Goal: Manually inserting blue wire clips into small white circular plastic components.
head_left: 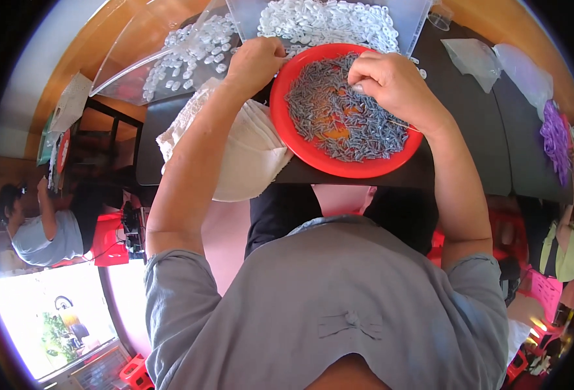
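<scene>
1. Head view: fingers of the right hand [394, 81] curl down together at the far right rim of the red plate [300, 146], their tips pinched into the heap of small grey pins [345, 114]; whether a pin sits between them I cannot tell.
2. Left hand [255, 60] is a loose fist at the plate's far left rim, fingers folded under and hidden, so its grip cannot be told.
3. Judged step: picking single pins out of the heap; the next move seems to call for a fine pinch and a clean lift off the pile.
4. Both forearms reach forward from the lower edge, elbows bent and wide, wrists flexed over the plate.
5. Beyond the plate lie white plastic pieces [326, 23]; left of it, a white cloth bundle [248, 156].
</scene>
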A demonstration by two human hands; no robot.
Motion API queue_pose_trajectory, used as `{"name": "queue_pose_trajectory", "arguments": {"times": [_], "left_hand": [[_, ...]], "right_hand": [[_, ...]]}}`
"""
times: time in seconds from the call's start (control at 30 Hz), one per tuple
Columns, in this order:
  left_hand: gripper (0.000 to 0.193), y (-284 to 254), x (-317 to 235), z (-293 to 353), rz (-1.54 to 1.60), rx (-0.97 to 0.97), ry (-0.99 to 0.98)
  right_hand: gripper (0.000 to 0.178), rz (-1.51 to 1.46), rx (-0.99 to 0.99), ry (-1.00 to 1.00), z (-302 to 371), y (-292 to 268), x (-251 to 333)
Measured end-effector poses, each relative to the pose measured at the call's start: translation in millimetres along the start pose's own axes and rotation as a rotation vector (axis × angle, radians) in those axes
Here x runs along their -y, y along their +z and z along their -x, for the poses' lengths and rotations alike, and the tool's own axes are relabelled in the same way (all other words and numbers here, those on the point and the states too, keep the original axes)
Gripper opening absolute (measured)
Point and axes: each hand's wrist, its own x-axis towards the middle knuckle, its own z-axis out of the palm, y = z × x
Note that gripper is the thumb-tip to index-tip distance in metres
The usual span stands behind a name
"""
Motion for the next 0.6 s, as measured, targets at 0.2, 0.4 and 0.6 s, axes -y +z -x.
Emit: {"name": "queue_pose_trajectory", "arguments": {"times": [0.2,0.4,0.6], "left_hand": [[0.015,5.1,9.5,-0.3,0.078,0.001,0.0],[0.017,1.6,12.4,3.5,0.163,0.006,-0.001],[0.016,-16.5,17.7,4.1,0.266,0.133,-0.026]], "right_hand": [[0.008,-0.297,0.001,0.215,-0.4,-1.1,0.2],[0.009,-0.421,-0.043,0.25,-3.5,0.0,1.3],[0.008,-0.403,-0.043,0.283,-4.2,2.6,1.3]]}}
